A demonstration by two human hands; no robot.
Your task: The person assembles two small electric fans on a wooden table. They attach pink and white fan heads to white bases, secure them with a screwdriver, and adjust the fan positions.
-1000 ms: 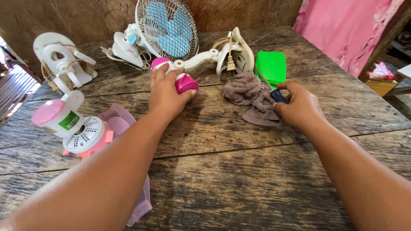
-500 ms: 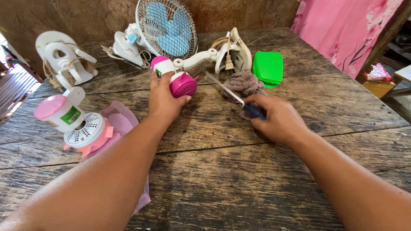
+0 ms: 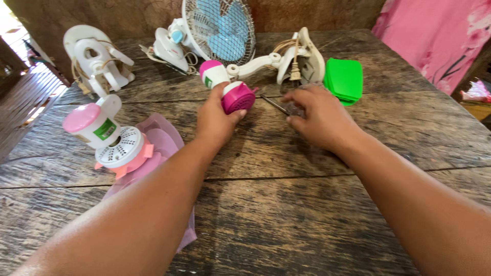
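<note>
My left hand [image 3: 219,116] grips a small pink-and-white fan motor housing [image 3: 237,97] that lies on the wooden table [image 3: 286,204], its white neck running back to a clip base [image 3: 306,53]. My right hand [image 3: 318,116] is closed over the handle of a screwdriver. Its metal shaft [image 3: 275,104] points left, with the tip close to the pink housing. The handle is hidden under my fingers.
A blue-bladed fan in a wire guard [image 3: 221,25] stands at the back, with a white fan stand [image 3: 96,51] at the left. A second pink-and-white motor unit [image 3: 110,134] rests on a pink plastic sheet [image 3: 164,145]. A green flat thing [image 3: 345,79] lies right of the clip base.
My right hand lifted the screwdriver off the grey cloth and moved left toward the pink housing. The cloth is no longer visible. My left hand kept its grip.
</note>
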